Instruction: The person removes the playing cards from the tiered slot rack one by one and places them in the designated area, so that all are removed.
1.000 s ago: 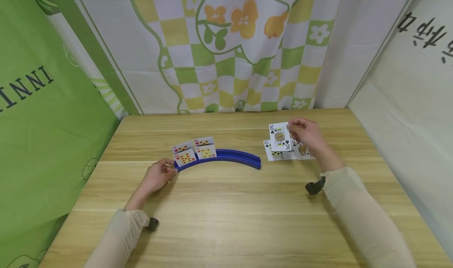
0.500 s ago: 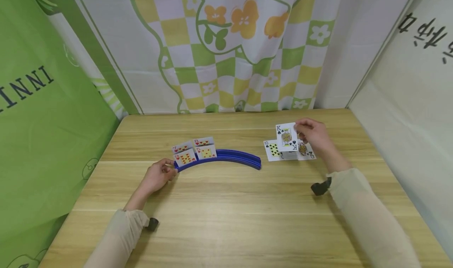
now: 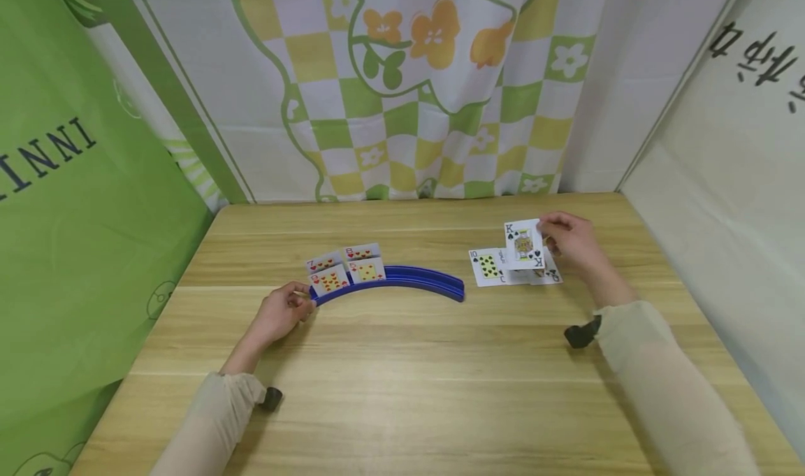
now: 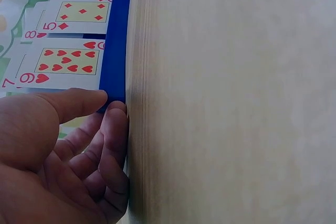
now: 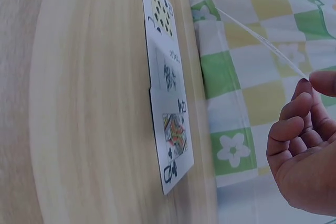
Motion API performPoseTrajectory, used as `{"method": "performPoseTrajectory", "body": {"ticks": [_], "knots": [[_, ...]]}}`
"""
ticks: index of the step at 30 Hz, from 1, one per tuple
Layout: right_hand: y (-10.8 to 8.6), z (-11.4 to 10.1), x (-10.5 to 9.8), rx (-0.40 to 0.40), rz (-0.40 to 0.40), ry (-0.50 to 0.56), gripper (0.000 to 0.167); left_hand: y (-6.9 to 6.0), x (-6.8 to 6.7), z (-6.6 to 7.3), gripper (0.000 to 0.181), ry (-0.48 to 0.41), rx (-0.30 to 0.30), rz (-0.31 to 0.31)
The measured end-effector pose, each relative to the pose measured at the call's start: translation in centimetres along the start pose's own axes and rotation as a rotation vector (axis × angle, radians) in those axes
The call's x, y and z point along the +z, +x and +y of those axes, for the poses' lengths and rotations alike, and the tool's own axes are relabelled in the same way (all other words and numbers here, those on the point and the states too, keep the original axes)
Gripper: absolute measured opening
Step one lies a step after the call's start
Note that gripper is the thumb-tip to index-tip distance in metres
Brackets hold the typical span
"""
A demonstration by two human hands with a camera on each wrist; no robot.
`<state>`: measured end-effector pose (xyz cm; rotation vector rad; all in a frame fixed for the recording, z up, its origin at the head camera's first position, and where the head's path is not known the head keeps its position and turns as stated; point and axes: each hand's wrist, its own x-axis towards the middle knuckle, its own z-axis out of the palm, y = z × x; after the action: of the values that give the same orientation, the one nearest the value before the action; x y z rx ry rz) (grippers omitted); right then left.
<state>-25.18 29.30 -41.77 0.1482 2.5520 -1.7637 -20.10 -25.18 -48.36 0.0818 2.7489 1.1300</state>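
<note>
My right hand (image 3: 571,242) pinches the king of spades (image 3: 523,244) by its right edge, above three cards lying face up. Those are a ten of spades (image 3: 487,266), a black-and-white card (image 5: 169,72), probably a joker, and a queen of clubs (image 5: 175,132). In the right wrist view the king shows nearly edge-on. At the left, my left hand (image 3: 283,313) grips the end of a curved blue card holder (image 3: 418,278) with thumb and fingers. Standing in it are the nine of hearts (image 4: 68,64), five of diamonds (image 4: 81,13), seven of hearts (image 3: 323,261) and eight of hearts (image 3: 362,251).
The wooden table (image 3: 402,385) reaches back to a patterned curtain (image 3: 434,126). A green cloth (image 3: 82,217) hangs at the left and a pale one (image 3: 723,203) at the right. A black wrist camera (image 3: 581,333) sits by the right sleeve.
My right hand has moved to the right with the king of spades, passing over the lying cards; the ten of spades is now more exposed. The left hand and card holder have stayed put.
</note>
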Motion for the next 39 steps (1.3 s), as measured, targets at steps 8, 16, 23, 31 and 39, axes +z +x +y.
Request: {"method": "performPoseTrajectory", "body": {"ticks": [8,16,23,31,39], "knots": [[-0.1,0.4,-0.7,0.022,0.018,-0.005,0.031,0.0,0.0,0.1,0.036,-0.005,-0.009,0.001],[0.0,0.8,-1.6,0.026,0.027,-0.063,0.038,0.0,0.1,0.0,0.036,-0.001,0.000,0.004],[0.3,1.6,-2.2,0.062,0.056,-0.099,0.036,-0.1,0.0,-0.1,0.037,0.003,-0.002,0.002],[0.4,2.0,-2.9,0.063,0.077,-0.108,0.038,0.0,0.0,-0.2,0.036,-0.005,0.000,0.004],[0.7,3.0,-3.6,0.074,0.096,-0.134,0.040,0.1,0.0,-0.2,0.036,-0.010,-0.003,-0.003]]}}
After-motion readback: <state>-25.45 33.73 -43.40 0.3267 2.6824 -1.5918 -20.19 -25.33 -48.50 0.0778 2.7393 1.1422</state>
